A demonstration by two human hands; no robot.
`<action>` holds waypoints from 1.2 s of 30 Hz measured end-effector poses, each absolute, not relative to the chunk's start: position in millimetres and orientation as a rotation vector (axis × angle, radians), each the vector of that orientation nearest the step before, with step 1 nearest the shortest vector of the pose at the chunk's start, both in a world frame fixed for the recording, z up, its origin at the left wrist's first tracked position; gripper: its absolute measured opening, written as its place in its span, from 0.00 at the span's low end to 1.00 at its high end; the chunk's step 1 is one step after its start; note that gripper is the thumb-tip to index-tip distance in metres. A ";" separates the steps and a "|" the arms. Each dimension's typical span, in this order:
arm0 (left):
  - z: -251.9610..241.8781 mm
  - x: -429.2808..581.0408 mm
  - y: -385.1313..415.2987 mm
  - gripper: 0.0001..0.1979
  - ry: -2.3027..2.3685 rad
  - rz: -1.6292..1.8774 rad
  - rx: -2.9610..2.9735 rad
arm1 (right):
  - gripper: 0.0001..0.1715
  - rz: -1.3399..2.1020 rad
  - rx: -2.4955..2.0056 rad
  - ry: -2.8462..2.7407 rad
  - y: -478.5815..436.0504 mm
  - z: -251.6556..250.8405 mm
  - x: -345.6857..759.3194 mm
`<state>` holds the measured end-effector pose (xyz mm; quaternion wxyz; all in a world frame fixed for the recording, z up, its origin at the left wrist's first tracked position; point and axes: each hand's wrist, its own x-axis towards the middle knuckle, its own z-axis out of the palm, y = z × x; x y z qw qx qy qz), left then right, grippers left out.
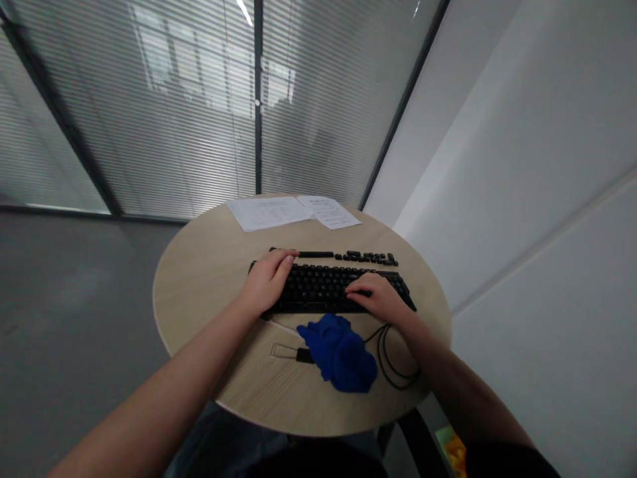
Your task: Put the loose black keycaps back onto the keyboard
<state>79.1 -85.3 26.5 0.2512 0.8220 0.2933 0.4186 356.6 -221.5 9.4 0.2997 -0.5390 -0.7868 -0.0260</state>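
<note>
A black keyboard (323, 289) lies across the middle of a round wooden table (199, 279). My left hand (266, 282) rests on its left end, fingers stretched forward toward a row of loose black keycaps (358, 256) lined up just behind the keyboard. On the right half of the keys sits my right hand (378, 297), fingers spread flat and pointing left. Neither hand holds anything. A crumpled blue cloth (341, 352) lies in front of the keyboard between my forearms.
Two white paper sheets (293, 212) lie at the table's far edge. A coiled black cable (393, 362) sits right of the cloth, and a small wire keycap puller (288, 352) left of it. Glass walls with blinds stand behind; a white wall runs on the right.
</note>
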 end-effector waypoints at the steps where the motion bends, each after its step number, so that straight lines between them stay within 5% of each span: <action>1: 26.6 79.1 -85.4 0.24 0.805 1.143 2.229 | 0.04 -0.074 -1.428 -2.109 -220.0 7.8 355.3; 36: 21.5 79.3 -81.8 0.24 0.839 1.138 2.194 | 0.06 -0.068 -1.508 -2.162 -222.0 10.0 355.7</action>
